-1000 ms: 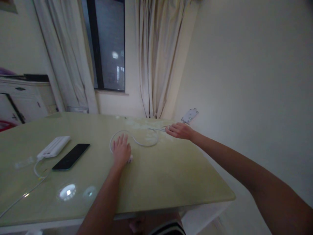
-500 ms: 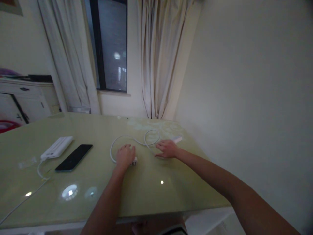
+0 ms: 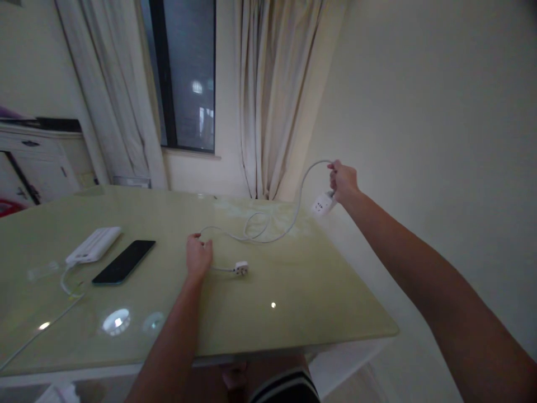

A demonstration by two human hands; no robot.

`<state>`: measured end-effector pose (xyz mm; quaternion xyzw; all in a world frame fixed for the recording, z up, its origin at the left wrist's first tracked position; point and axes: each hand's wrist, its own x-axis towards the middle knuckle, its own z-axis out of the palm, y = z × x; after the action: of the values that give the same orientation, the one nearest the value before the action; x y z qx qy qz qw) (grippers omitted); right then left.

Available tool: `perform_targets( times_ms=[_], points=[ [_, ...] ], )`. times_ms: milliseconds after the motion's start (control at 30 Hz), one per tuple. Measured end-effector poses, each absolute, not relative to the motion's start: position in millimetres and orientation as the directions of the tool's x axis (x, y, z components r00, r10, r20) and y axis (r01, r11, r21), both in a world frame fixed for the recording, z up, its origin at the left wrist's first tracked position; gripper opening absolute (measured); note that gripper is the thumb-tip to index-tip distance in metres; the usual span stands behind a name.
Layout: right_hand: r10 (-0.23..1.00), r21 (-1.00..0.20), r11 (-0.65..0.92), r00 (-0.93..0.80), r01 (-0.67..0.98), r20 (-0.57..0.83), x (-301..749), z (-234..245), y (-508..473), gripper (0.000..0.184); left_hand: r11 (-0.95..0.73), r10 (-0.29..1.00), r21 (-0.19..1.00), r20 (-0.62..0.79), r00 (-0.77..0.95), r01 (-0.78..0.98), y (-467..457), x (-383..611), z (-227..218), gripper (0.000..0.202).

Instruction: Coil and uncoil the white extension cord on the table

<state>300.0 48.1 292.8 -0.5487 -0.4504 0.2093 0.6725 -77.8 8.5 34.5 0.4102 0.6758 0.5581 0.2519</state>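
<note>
A white extension cord [image 3: 274, 239] runs in a loose loop across the table between my two hands. My right hand [image 3: 344, 180] is closed around the cord, raised above the table's right edge. Its white socket block [image 3: 323, 204] dangles just below that hand, holes facing me. My left hand [image 3: 198, 256] is low over the tabletop, closed on the cord near the plug end. The white plug [image 3: 241, 268] lies to the right of this hand with its prongs toward me.
On the left, a white power bank [image 3: 94, 245] with a cable [image 3: 46, 330] lies beside a black phone [image 3: 125, 263]. The glossy table [image 3: 293, 319] nearly meets the wall at right. Curtains [image 3: 272, 101] and a window [image 3: 191, 78] stand behind; a white cabinet [image 3: 37, 162] is at far left.
My right hand has risen to the right, lifting the socket block off the table. My left hand has shifted slightly left and closed on the cord, and the plug now shows fully.
</note>
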Motion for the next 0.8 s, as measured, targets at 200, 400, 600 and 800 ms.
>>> perform_targets(
  times_ms=[200,400,600,800],
  points=[
    [0.813,-0.858,0.486,0.445,-0.165,0.375,313,347,15,0.024,0.061,0.945,0.904,-0.189,-0.268,-0.423,-1,-90,63,0.019],
    [0.508,-0.619,0.780,0.675,-0.097,0.535,316,372,-10,0.027,-0.390,0.905,0.918,0.397,-0.150,0.072,-50,-91,99,0.040],
    [0.216,-0.452,0.877,0.706,0.165,0.675,326,384,-17,0.020,-0.454,0.691,0.252,0.705,0.159,0.854,-94,-97,133,0.026],
    [0.158,-0.432,0.871,0.698,0.235,0.698,358,414,-14,0.019,-0.409,0.654,0.010,0.701,0.285,0.912,-107,-128,141,0.040]
  ],
)
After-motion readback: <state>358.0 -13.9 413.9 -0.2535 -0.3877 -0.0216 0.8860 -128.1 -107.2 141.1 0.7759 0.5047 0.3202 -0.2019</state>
